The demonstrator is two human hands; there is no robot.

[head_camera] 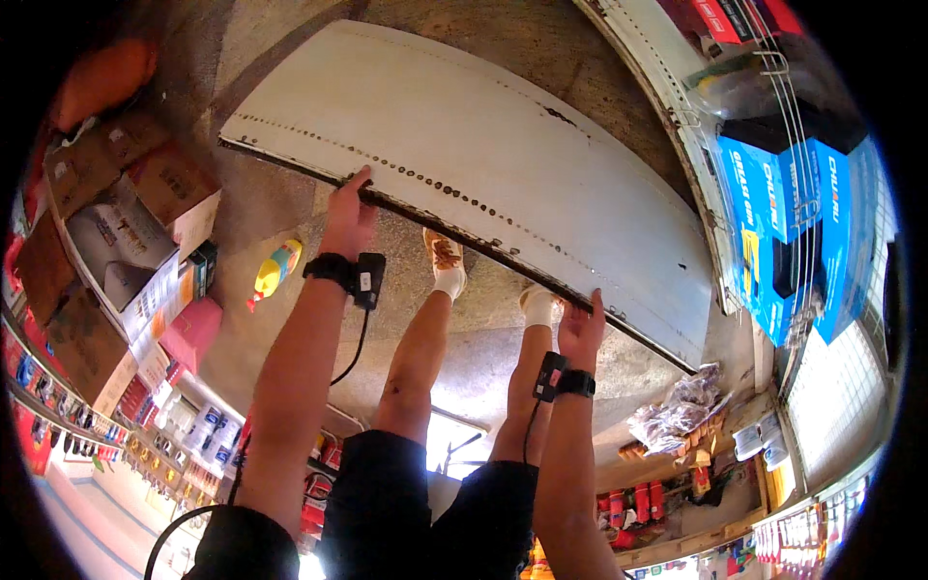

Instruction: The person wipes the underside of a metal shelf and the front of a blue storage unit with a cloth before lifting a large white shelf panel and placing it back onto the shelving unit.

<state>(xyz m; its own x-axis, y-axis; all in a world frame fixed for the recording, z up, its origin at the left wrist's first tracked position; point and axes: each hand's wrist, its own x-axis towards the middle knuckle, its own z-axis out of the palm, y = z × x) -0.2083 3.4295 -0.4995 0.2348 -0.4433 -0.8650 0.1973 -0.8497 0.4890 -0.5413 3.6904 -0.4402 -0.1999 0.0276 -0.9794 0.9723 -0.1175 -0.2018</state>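
Observation:
A large white metal shelf panel (464, 138) stretches across the upper middle of the view, tilted down to the right. Rows of small holes run along it, and dark, rust-like marks show at its edge and on its face. My left hand (351, 214) grips the near edge left of the middle, thumb on top. Further right, my right hand (581, 330) holds the same edge near its right end. The fingers beneath the panel are mostly hidden. Each wrist wears a black strap with a small cabled device.
Cardboard boxes (174, 177) are stacked at left, near a yellow bottle (278, 268) on the floor. At right, a wire rack (797, 145) holds blue boxes (830, 217). Crumpled clear plastic (678, 409) lies at lower right. My shoes (442, 250) stand below the panel.

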